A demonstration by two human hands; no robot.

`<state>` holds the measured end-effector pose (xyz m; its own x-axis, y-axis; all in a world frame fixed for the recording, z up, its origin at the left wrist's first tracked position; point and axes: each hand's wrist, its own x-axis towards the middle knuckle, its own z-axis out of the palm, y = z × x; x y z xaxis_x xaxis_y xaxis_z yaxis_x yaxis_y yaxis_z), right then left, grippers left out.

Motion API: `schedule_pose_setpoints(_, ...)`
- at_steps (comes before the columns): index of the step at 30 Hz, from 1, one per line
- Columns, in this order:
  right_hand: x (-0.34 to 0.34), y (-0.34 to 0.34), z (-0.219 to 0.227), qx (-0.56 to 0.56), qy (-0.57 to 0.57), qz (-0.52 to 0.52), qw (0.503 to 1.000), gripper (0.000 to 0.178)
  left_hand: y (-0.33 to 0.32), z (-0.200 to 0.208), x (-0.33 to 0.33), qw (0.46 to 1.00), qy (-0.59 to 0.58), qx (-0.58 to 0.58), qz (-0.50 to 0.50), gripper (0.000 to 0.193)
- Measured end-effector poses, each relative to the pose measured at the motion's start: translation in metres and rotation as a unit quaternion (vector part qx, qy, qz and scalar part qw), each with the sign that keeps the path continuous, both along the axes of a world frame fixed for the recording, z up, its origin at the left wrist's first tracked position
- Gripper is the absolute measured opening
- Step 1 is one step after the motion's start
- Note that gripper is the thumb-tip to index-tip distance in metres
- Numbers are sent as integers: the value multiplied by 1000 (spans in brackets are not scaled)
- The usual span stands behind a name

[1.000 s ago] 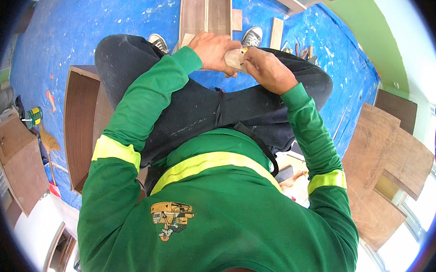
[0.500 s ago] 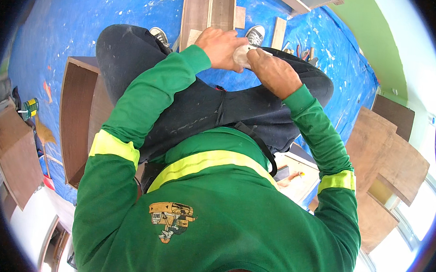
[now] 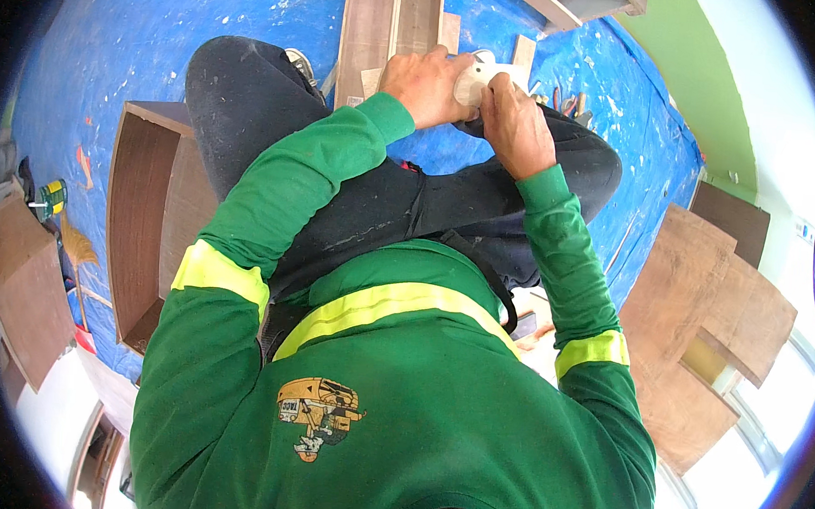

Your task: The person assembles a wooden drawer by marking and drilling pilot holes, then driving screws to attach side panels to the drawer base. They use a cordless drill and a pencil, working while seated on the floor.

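While I sit with my knees drawn up, the blue tarpaulin [image 3: 116, 51] spreads under everything, speckled with dust and filling the view from nine o'clock round to two. On it at nine o'clock lies an open brown cabinet box [image 3: 145, 234], on its side with the hollow facing up, and at three to four o'clock loose brown plywood panels [image 3: 695, 331] overlap one another. A narrower wooden drawer frame [image 3: 390, 26] lies at twelve o'clock, just beyond my hands, with a divider strip down its middle. My left hand [image 3: 426, 87] and right hand [image 3: 519, 132] meet at twelve to one o'clock above my dark trouser knees, and between them is a small white rounded piece [image 3: 481, 76], plastic by the look of it, though I cannot tell just what it is. Both sets of fingers are curled closed around it, the left cupping it from the side, the right pinching its near end. I judge it light, stiff and rather smooth, so liable to slip; it seems best taken by its edges with a firm pinch, not squeezed hard. Small hand tools [image 3: 569, 105] lie scattered at one o'clock, too small to name.
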<state>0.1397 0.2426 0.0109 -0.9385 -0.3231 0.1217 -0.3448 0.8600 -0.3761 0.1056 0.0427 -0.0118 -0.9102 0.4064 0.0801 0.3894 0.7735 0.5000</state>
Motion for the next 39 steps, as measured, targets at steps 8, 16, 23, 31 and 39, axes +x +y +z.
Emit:
schedule_pose_setpoints(8, 2, -14, -9, -6, 35, -130, 991, 22, 20, -14, -3, 998, 12, 30, 57, 73)
schedule_pose_setpoints(16, -20, -18, -20, -34, 15, -89, 995, 24, 6, -27, -19, 996, 38, 21, 71, 73)
schedule_pose_setpoints(23, -58, -57, -57, 3, 2, 42, 999, 28, -39, -58, -27, 996, -10, 18, 92, 67)
schedule_pose_setpoints(31, -76, -87, -114, -15, -59, 50, 997, 28, -71, -92, -17, 977, -96, 106, 159, 63)
schedule_pose_setpoints(39, -73, -93, -137, -58, -96, 47, 993, 29, -85, -125, -14, 963, -148, 145, 171, 41)
